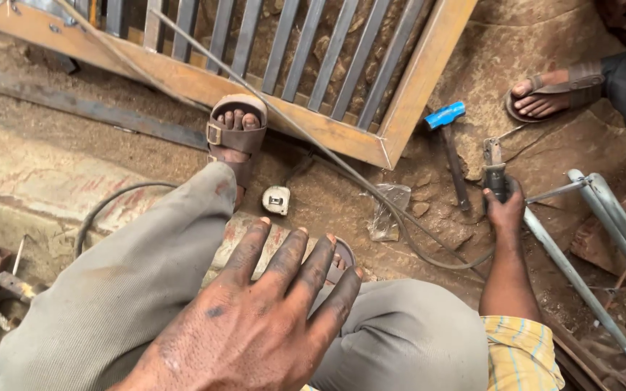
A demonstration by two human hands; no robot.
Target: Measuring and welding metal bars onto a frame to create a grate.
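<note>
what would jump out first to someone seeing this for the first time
The soot-dark left hand spread open over the grey trouser knee fills the foreground. At right, the right hand grips a welding electrode holder above the dirt, beside a blue-headed hammer. A metal gate frame lies across the top.

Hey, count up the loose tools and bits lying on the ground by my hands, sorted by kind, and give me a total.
Hammers: 1, blue head
Tape measures: 1, white
Plastic bags: 1, clear and crumpled
Welding holders: 1, held in the right hand
Total: 4
The left hand rests open on the knee, holding nothing.
</note>
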